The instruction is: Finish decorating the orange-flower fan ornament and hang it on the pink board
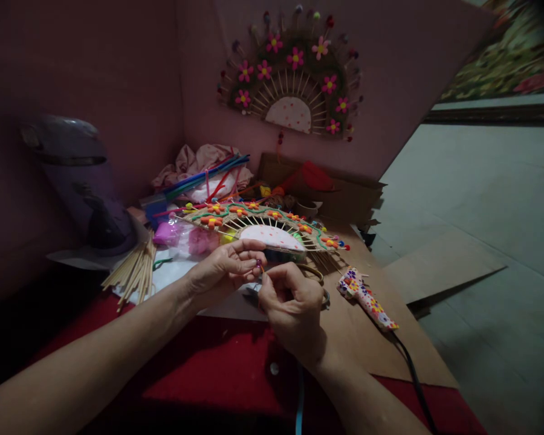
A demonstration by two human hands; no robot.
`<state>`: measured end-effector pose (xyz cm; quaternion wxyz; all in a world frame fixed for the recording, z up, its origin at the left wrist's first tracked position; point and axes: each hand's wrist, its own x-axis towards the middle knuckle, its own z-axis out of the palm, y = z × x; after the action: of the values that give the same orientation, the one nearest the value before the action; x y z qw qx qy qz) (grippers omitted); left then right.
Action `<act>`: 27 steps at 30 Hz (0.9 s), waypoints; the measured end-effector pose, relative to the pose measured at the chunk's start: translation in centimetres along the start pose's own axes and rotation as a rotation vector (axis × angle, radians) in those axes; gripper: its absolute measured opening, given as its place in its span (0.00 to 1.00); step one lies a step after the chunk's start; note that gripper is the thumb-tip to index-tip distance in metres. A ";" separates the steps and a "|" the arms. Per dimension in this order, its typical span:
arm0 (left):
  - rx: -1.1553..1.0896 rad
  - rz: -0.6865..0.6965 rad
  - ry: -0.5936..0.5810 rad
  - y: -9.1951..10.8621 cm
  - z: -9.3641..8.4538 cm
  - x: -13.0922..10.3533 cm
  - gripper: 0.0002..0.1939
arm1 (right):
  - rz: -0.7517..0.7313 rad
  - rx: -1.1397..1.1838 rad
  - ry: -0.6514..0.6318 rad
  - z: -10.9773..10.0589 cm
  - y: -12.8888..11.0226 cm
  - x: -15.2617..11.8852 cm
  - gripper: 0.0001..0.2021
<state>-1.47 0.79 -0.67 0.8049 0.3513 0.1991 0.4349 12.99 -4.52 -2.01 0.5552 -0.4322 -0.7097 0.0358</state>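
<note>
My left hand [229, 266] pinches a small purple bead [259, 264] between thumb and fingertips. Close against it, my right hand [292, 296] has thumb and forefinger closed on a thin orange strand [263, 272] that meets the bead. Just behind both hands lies a decorated fan [272, 238] with orange flowers, thin sticks and a white spotted half-circle. A light blue strip [300, 399] hangs below my right hand.
A flower-patterned glue gun [367, 297] with a black cord lies on cardboard [390, 356] at the right. Wooden sticks [133, 272] and a tall purple container [86, 187] stand left. A second fan [294, 78] is on the wall.
</note>
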 end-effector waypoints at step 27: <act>0.114 -0.044 -0.074 -0.3 0.0 0.1 0.10 | 0.107 0.123 0.183 -0.1 0.2 0.4 0.04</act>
<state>-1.27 0.73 -0.90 0.7998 0.4078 0.2013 0.3917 13.24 -4.17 -1.78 0.6404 -0.4361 -0.6285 0.0691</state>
